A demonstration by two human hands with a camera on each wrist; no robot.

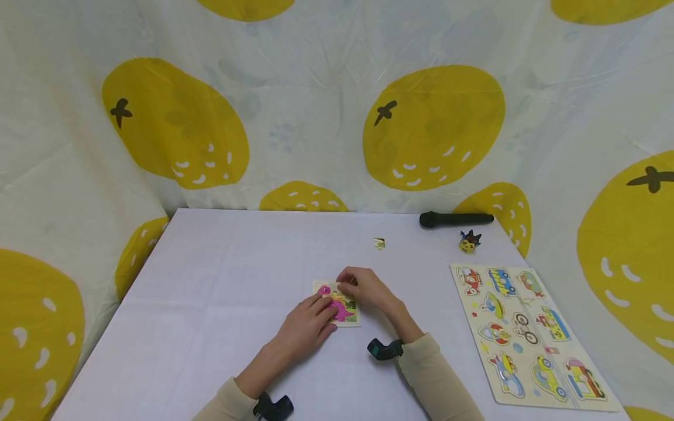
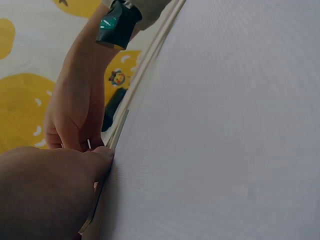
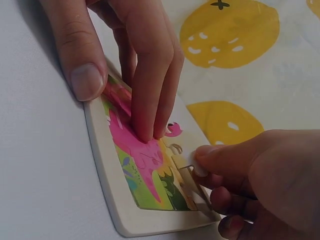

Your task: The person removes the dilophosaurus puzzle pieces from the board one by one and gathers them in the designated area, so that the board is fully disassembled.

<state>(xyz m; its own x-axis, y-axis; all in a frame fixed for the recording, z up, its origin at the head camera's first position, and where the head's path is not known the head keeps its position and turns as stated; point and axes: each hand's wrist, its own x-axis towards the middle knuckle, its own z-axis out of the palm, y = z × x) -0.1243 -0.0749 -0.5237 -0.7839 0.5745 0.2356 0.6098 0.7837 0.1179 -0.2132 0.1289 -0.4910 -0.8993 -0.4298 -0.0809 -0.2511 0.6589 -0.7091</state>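
Observation:
A small jigsaw puzzle [image 1: 344,316] with a pink dinosaur picture lies on the white table, set in a pale wooden frame [image 3: 107,192]. Fingertips of my left hand [image 1: 305,324] press down on the dinosaur, and its thumb [image 3: 87,82] rests at the frame's edge. At the far right corner of the puzzle, my right hand [image 1: 368,286] pinches a small puzzle piece [image 3: 200,171] between thumb and fingers. Beside that piece a bare patch of wooden backing shows. The piece's picture is hidden by the hand.
A loose puzzle piece [image 1: 380,243] lies beyond the right hand. To the right is a large wooden board [image 1: 518,365] with vehicle-shaped pieces. A black microphone [image 1: 456,220] and a small yellow figurine [image 1: 468,241] sit at the back right, before a patterned curtain [image 1: 310,117].

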